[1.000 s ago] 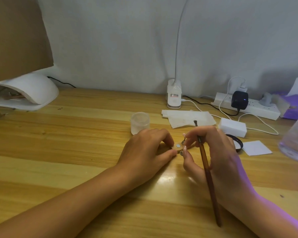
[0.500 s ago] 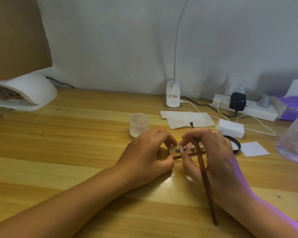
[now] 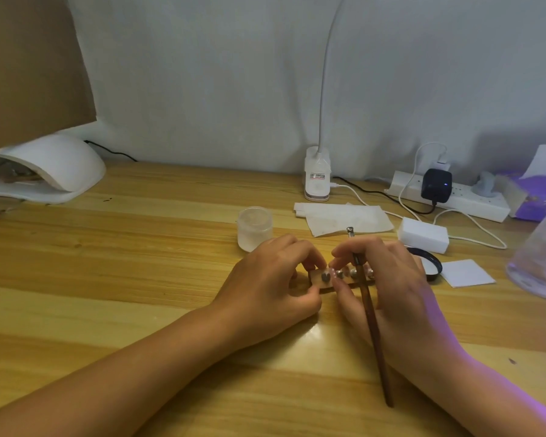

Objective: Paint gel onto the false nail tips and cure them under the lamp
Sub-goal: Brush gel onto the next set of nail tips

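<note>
A small wooden holder strip (image 3: 319, 281) with several grey nail tips (image 3: 326, 276) on it lies on the table between my hands. My left hand (image 3: 275, 288) pinches the strip's left end with thumb and fingers. My right hand (image 3: 394, 288) holds a long brown brush (image 3: 371, 320) that runs across its fingers, metal tip pointing away, and its fingertips also touch the strip. The white curing lamp (image 3: 54, 167) stands at the far left of the table, with something inside its opening.
A frosted jar (image 3: 254, 228) stands just behind my left hand. Tissue sheets (image 3: 344, 217), a white block (image 3: 423, 234), a black-rimmed lid (image 3: 429, 263), a paper square (image 3: 465, 273) and a power strip (image 3: 448, 193) lie to the right. A clear cup (image 3: 541, 260) stands at the right edge. A desk lamp base (image 3: 317, 173) is at the back.
The wooden strip has turned from end-on to lying sideways between my hands, so a row of tips shows. Both hands stayed close together at the same spot.
</note>
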`<action>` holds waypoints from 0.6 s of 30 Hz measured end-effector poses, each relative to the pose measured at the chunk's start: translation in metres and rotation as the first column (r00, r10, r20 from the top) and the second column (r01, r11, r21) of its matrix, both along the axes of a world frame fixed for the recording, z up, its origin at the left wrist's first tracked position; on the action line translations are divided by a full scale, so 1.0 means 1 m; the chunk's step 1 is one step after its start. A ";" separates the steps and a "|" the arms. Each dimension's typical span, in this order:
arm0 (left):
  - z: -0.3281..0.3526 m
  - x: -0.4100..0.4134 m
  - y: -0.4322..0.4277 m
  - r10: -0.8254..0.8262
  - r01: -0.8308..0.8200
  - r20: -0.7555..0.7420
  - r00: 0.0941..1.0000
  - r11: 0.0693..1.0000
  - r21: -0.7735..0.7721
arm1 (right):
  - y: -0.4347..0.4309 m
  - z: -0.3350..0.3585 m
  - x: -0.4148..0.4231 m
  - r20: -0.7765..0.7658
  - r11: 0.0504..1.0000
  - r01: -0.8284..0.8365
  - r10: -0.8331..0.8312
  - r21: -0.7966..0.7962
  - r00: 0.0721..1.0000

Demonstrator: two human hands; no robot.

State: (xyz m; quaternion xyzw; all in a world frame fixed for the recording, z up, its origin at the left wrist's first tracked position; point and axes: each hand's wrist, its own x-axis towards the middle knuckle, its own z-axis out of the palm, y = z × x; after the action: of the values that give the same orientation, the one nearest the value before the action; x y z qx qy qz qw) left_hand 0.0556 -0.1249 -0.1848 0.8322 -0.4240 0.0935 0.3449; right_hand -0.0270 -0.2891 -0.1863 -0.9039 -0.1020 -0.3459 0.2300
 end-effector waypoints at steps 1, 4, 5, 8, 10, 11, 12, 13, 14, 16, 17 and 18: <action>0.000 0.000 0.000 0.002 -0.002 -0.005 1.000 1.000 0.000 | -0.001 0.000 0.000 -0.010 1.000 -0.004 0.004 0.007 1.000; 0.000 0.000 0.000 0.010 -0.010 -0.011 1.000 1.000 0.011 | -0.001 0.000 -0.001 -0.033 1.000 0.003 -0.002 0.014 0.999; 0.000 0.001 0.000 0.014 -0.014 -0.011 1.000 1.000 0.013 | -0.002 -0.001 -0.001 -0.035 1.000 0.019 -0.018 0.014 0.999; 0.000 0.001 0.000 0.031 -0.031 -0.002 1.000 0.999 0.021 | -0.004 -0.001 -0.001 -0.034 0.996 0.083 -0.082 0.017 0.996; 0.000 0.001 0.000 0.041 -0.042 0.007 0.999 0.999 0.024 | -0.005 -0.001 0.000 -0.038 0.995 0.097 -0.097 0.018 0.995; 0.000 0.001 0.000 0.045 -0.045 0.008 0.999 0.999 0.027 | -0.005 -0.001 0.000 -0.035 0.995 0.098 -0.098 0.011 0.995; -0.001 0.001 0.001 0.047 -0.047 0.008 0.999 0.998 0.029 | -0.005 -0.001 0.000 -0.030 0.995 0.098 -0.098 0.004 0.995; -0.001 0.001 0.001 0.049 -0.049 0.009 0.999 0.998 0.028 | -0.005 -0.001 0.000 -0.026 0.995 0.099 -0.099 -0.001 0.995; -0.001 0.001 0.001 0.052 -0.052 0.010 0.999 0.998 0.027 | -0.005 -0.001 0.001 -0.025 0.995 0.100 -0.100 -0.002 0.995; -0.001 0.002 0.000 0.062 -0.062 0.007 0.998 0.998 0.026 | -0.005 0.000 0.001 -0.030 0.994 0.105 -0.105 -0.003 0.994; -0.001 0.002 0.000 0.068 -0.068 0.004 0.998 0.997 0.029 | -0.005 0.000 0.001 -0.033 0.994 0.107 -0.107 -0.007 0.994; -0.001 0.002 0.000 0.076 -0.076 0.001 0.997 0.997 0.031 | -0.005 0.000 0.000 -0.035 0.994 0.108 -0.109 -0.013 0.993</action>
State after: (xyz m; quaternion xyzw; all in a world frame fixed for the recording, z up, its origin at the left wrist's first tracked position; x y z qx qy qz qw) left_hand 0.0578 -0.1247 -0.1859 0.8530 -0.3936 0.0999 0.3279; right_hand -0.0265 -0.2937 -0.1868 -0.9153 -0.0505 -0.3414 0.2076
